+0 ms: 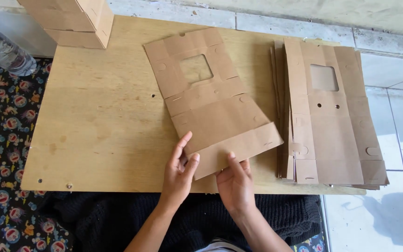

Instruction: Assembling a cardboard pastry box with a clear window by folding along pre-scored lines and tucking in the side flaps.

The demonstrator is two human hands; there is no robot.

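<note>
A flat brown cardboard box blank (211, 100) with a square window cut-out lies tilted on a plywood board (103, 121). My left hand (179, 172) grips its near-left corner, thumb on top. My right hand (235, 184) holds the near edge just beside it, thumb pressed on the bottom flap. Both hands sit at the board's front edge.
A stack of the same flat blanks (334, 121) lies on the board's right side. Folded cardboard boxes (73, 21) stand at the far left corner. A clear plastic bottle (1, 49) lies on the patterned mat (1, 140) to the left. White floor tiles (392, 140) are on the right.
</note>
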